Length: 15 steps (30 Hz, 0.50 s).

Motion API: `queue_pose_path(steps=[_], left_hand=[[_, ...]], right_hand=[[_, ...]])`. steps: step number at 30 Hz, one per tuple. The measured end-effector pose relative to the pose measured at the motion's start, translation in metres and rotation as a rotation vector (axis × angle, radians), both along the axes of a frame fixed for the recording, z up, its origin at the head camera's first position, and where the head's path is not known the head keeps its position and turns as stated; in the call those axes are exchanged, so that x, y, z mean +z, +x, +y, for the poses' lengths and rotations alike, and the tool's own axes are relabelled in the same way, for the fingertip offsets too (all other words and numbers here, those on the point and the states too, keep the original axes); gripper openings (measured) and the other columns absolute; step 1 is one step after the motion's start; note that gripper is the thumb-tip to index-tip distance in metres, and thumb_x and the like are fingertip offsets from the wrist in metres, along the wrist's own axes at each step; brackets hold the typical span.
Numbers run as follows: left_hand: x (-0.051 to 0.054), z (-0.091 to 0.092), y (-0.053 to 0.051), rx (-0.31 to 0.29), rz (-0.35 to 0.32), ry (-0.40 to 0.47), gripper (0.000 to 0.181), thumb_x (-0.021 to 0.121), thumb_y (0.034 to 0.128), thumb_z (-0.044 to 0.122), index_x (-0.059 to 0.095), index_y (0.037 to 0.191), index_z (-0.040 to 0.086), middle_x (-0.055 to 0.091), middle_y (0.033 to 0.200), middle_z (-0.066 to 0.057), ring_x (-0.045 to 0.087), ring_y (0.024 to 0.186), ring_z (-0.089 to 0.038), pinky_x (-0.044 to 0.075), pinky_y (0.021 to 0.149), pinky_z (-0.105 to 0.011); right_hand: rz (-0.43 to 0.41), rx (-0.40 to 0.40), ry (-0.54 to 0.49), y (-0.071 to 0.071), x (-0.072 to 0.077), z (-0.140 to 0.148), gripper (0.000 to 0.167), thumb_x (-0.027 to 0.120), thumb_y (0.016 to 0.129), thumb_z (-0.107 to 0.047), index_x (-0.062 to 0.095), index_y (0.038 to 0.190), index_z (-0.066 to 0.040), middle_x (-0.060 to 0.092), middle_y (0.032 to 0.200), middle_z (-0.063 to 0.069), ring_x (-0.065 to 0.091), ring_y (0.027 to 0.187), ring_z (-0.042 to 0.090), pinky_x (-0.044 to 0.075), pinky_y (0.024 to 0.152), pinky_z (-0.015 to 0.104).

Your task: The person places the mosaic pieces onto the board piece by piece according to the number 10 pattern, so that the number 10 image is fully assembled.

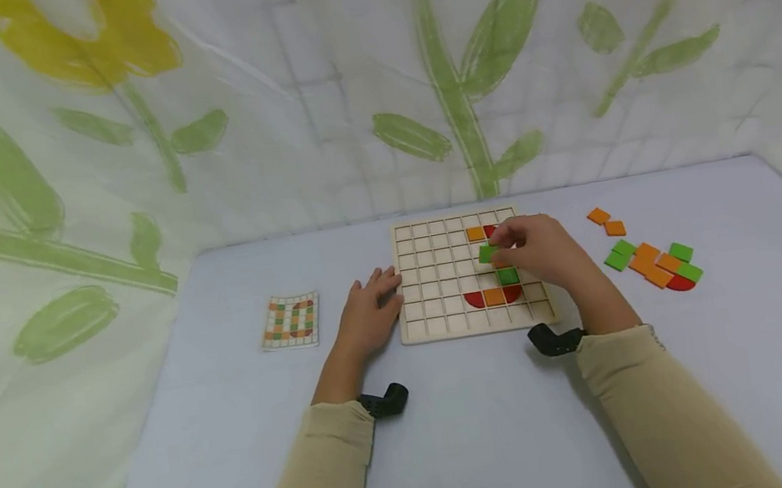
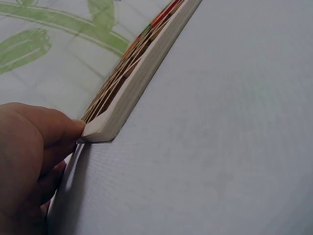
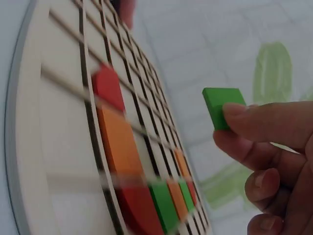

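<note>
My right hand (image 1: 542,251) pinches a small green square tile (image 3: 215,100) between thumb and fingertip, held above the board. The light wooden grid board (image 1: 430,281) lies on the table, with orange, red and green tiles set in its right part. In the front row there, an orange square tile (image 1: 493,297) sits between two red rounded pieces. My left hand (image 1: 367,319) touches the board's left edge, its fingers extended. The left wrist view has the thumb against the board's corner (image 2: 100,129). Some placed tiles are partly hidden behind my right hand.
Left of the board lies a pattern card (image 1: 290,321) with a coloured grid. To the right, loose orange tiles (image 1: 644,260), green tiles and a red piece form a loose pile. Two more orange tiles (image 1: 615,228) lie behind it. A flowered cloth (image 1: 256,154) hangs behind the table.
</note>
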State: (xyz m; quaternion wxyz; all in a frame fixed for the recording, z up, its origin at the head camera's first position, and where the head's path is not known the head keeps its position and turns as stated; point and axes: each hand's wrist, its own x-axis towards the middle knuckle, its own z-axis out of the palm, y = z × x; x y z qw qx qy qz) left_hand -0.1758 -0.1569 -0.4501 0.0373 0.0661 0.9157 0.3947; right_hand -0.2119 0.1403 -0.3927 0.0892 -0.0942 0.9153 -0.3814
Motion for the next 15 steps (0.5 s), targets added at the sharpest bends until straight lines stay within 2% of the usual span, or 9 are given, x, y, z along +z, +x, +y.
queue_pose_path(steps=[6,15], left_hand=[[0.001,0.0,0.0,-0.002,0.012,-0.01,0.04,0.057,0.0995,0.024,0.058,0.138,0.013,0.046,0.151,0.003,0.031,0.147,-0.016,0.008,0.127,-0.039],[0.0,0.0,0.0,-0.008,0.018,-0.022,0.041,0.057,0.0999,0.026,0.058,0.139,0.013,0.045,0.152,0.003,0.03,0.148,-0.016,0.007,0.127,-0.039]], right_hand=[[-0.015,0.084,0.02,-0.004,-0.005,-0.029,0.015,0.07,0.091,-0.023,0.072,0.104,-0.016,0.068,0.104,0.005,0.06,0.097,0.024,0.053,0.084,0.04],[-0.086,0.135,0.086,-0.003,-0.013,-0.034,0.014,0.072,0.089,-0.023,0.074,0.101,-0.016,0.07,0.1,0.002,0.059,0.093,0.022,0.052,0.079,0.035]])
